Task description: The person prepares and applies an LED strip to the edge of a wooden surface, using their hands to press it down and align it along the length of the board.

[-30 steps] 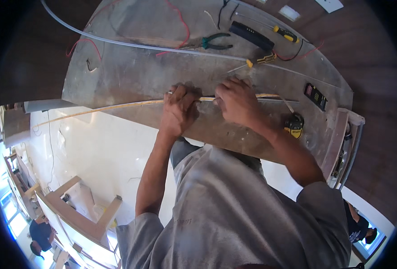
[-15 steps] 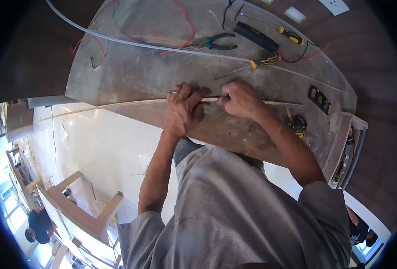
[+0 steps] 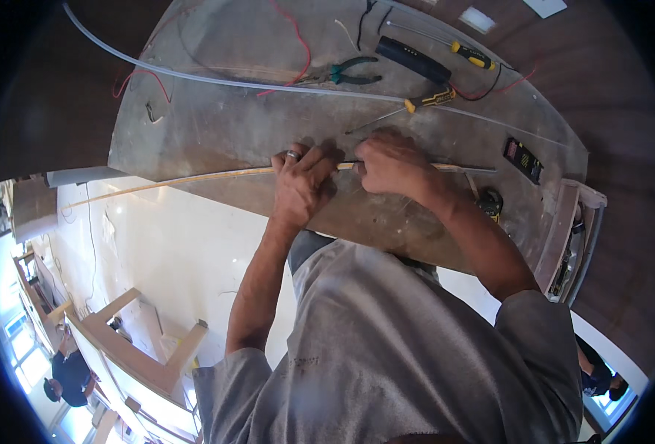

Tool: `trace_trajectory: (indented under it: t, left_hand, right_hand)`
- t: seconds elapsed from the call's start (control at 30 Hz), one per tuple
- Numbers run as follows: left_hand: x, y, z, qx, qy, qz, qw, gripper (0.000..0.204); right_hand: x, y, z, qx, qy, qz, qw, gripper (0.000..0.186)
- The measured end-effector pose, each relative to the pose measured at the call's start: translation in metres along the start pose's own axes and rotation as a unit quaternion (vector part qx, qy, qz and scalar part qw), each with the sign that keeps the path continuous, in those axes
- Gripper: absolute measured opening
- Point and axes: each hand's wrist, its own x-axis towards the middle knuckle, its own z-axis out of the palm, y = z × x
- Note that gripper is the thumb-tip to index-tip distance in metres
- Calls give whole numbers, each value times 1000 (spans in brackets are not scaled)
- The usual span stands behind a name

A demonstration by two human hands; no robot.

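Observation:
A long thin strip, yellowish along its face with a grey edge, lies across the near part of the worktop and runs out past its left edge. My left hand, a ring on one finger, presses on the strip with its fingers bent around it. Just to the right, my right hand is closed in a pinch on the same strip. A short bright stretch of it shows between the two hands. The right fingertips are partly hidden, so I cannot tell whether they hold anything small besides the strip.
Beyond my hands lie pliers, a yellow-black screwdriver, another screwdriver, a black cylinder, a clear tube and red wire. A small black box and tape measure sit right. Two people are in the background.
My right hand has shifted slightly left along the strip, closer to my left hand. The left hand keeps its place on the strip. The view has tilted a little.

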Motion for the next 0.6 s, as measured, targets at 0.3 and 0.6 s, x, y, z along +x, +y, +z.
trace_trajectory:
  t: [0.3,0.6]
  left_hand:
    - [-13,-19,11,59,-23,23,998,39]
    - [-7,2,17,17,-23,0,1000,41]
  right_hand:
    - [-9,10,7,-23,135,-204,969,25]
    - [-22,31,58,-26,320,-241,916,14]
